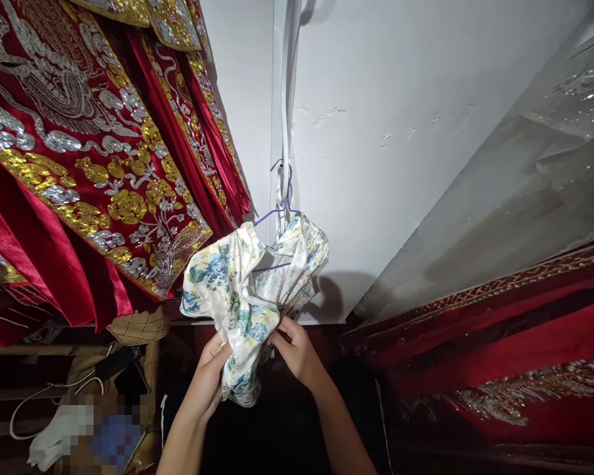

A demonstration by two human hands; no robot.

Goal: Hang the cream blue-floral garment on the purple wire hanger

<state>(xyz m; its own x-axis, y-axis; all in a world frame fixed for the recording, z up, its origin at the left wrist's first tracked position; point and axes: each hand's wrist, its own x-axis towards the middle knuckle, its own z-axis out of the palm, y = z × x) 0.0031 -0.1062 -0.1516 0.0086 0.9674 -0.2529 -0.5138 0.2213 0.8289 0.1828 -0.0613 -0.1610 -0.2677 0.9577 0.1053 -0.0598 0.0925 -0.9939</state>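
Note:
A white blouse with a blue, green and yellow floral print point(247, 310) hangs in front of me on a thin purple hanger point(269, 215). Its lower part is gathered and crumpled between my hands. My left hand point(210, 369) pinches the fabric at the left side, thumb uppermost. On the right, my right hand point(293, 346) grips the garment's front edge between thumb and fingers. The neckline gapes, showing the inside and the hanger's lower bar. Some fingertips of both hands are hidden by cloth.
Red drapery with gold and silver embroidery point(129, 165) hangs at left. A white strap point(286, 86) runs down the wall point(400, 132). Red sequined cloth point(505, 389) lies at right. A wooden rack point(151, 376) at lower left holds cables and a white bag point(59, 435).

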